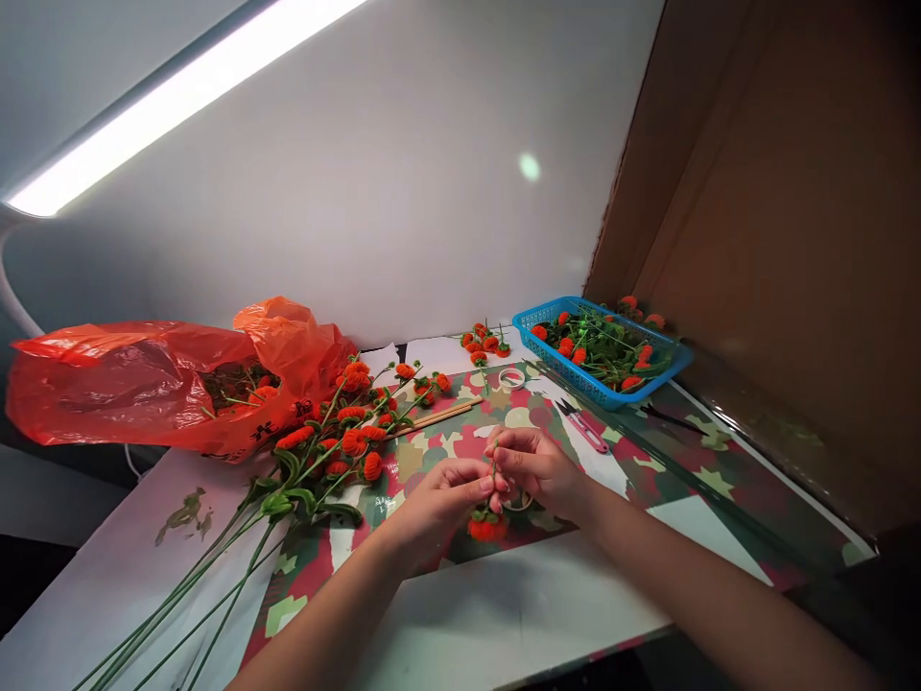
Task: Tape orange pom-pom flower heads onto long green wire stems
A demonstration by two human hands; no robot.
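Note:
Between my two hands, an orange-red crocheted flower (487,528) hangs head down on a thin green stem. My left hand (460,485) pinches the stem between thumb and fingers, close above the bloom. Higher up, my right hand (529,465) grips the same stem near its end, fingertips pressed together. Just behind the fingers, a roll of tape (519,500) lies partly hidden on the patterned sheet. Left of my hands, long-stemmed crocheted flowers (352,441) with green leaves are piled up.
An open red plastic bag (136,384) stands at the left. A blue basket (611,395) holds more flowers at the back right. Pink thread snips (586,427), another tape roll (511,379), wooden sticks (438,416) and a small flower cluster (484,344) lie farther back. A lamp (187,106) glows above.

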